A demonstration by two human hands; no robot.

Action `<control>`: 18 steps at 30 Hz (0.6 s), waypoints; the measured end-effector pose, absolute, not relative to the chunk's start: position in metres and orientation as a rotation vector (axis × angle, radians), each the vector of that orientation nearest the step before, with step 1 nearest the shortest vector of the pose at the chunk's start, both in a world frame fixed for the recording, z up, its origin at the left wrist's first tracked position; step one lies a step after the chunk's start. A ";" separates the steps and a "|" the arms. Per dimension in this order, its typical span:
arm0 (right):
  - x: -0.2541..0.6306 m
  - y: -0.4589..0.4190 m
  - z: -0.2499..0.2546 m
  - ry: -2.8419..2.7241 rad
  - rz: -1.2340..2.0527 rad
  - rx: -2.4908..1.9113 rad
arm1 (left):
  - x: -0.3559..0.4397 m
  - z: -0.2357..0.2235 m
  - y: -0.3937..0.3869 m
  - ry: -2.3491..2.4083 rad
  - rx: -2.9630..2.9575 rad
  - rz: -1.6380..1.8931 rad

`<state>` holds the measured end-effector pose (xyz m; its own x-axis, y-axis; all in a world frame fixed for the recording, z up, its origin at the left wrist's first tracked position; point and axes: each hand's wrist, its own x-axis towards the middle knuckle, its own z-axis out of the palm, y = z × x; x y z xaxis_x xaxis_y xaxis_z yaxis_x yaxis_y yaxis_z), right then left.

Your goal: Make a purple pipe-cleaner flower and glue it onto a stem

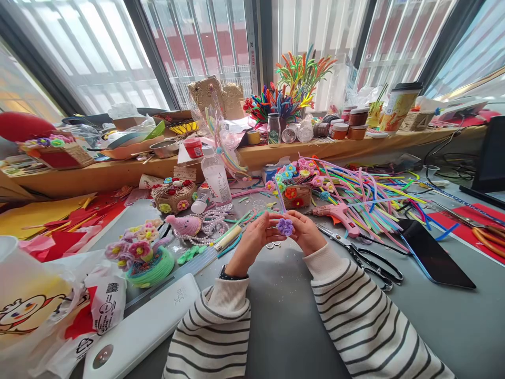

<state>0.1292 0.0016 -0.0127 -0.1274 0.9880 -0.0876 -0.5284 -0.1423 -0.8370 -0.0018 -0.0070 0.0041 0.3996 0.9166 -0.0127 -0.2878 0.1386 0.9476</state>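
A small purple pipe-cleaner flower [284, 227] is held up over the grey table between my two hands. My left hand [258, 234] pinches it from the left, fingers closed at its edge. From the other side my right hand [305, 231] grips it between thumb and fingers. A thin lilac stem [280, 196] rises behind the flower, up from between the hands. Just behind them stands a woven basket [296, 196] of colourful fuzzy flowers. The pink glue gun [339, 215] lies to the right, near black-handled scissors [366, 258].
Loose pipe cleaners [374, 195] spread over the right side, with a dark phone [436, 255] in front. A clear bottle [216, 176], pearl strings [211, 226] and a green flower pot [152, 267] stand or lie left. The white device [145, 329] lies front left.
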 end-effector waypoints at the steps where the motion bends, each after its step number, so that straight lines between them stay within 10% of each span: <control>1: 0.129 0.002 -0.013 -0.765 1.576 -0.801 | -0.002 0.005 -0.007 0.699 1.034 0.967; 18: 0.128 0.005 -0.019 -0.825 1.458 -0.806 | -0.001 0.005 -0.007 0.642 0.925 0.944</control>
